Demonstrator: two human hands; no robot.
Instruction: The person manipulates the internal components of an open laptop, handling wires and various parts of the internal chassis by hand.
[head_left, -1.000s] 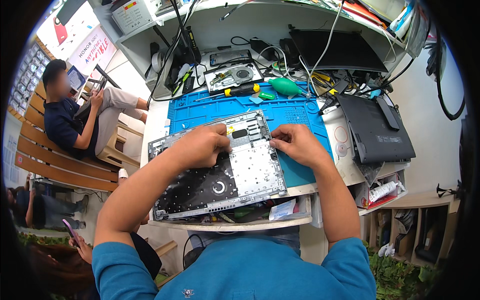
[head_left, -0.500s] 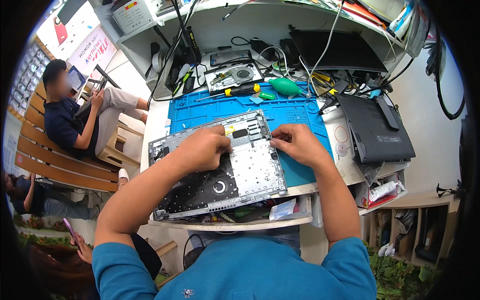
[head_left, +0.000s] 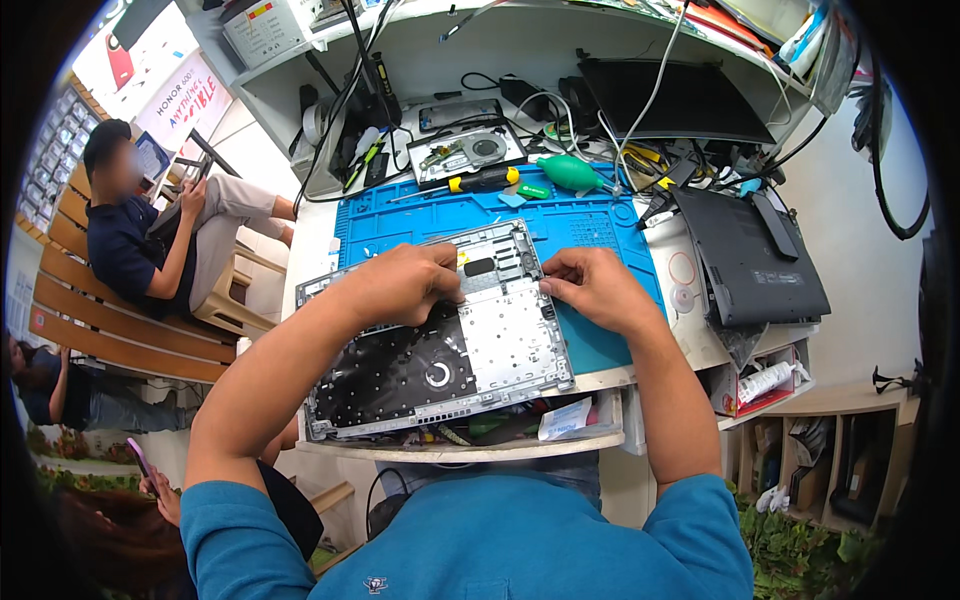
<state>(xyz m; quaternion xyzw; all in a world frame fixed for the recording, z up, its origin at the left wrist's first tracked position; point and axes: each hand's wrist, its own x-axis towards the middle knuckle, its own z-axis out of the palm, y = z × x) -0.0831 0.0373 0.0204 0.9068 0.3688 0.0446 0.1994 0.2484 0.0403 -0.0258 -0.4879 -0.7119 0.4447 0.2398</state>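
Observation:
A laptop chassis (head_left: 518, 345), stripped to a bare silver and black frame, lies tilted across the near part of the blue repair mat (head_left: 600, 215) and the table's front. My left hand (head_left: 400, 285) is over its upper middle, fingers curled and closed, with the fingertips at the seam by the silver plate; anything small between them is hidden. At the chassis's right edge, my right hand (head_left: 598, 288) pinches the rim between thumb and forefinger.
Behind the chassis lie a yellow-black screwdriver (head_left: 485, 181), a green air blower (head_left: 570, 173) and a part with a fan (head_left: 470, 153). A dark laptop (head_left: 755, 260) rests at the right. Below is an open drawer (head_left: 590, 440). A seated person (head_left: 150, 220) is at the left.
My left hand has shifted very slightly up and left, and its forearm has moved a little outward. My right hand and the chassis look unmoved.

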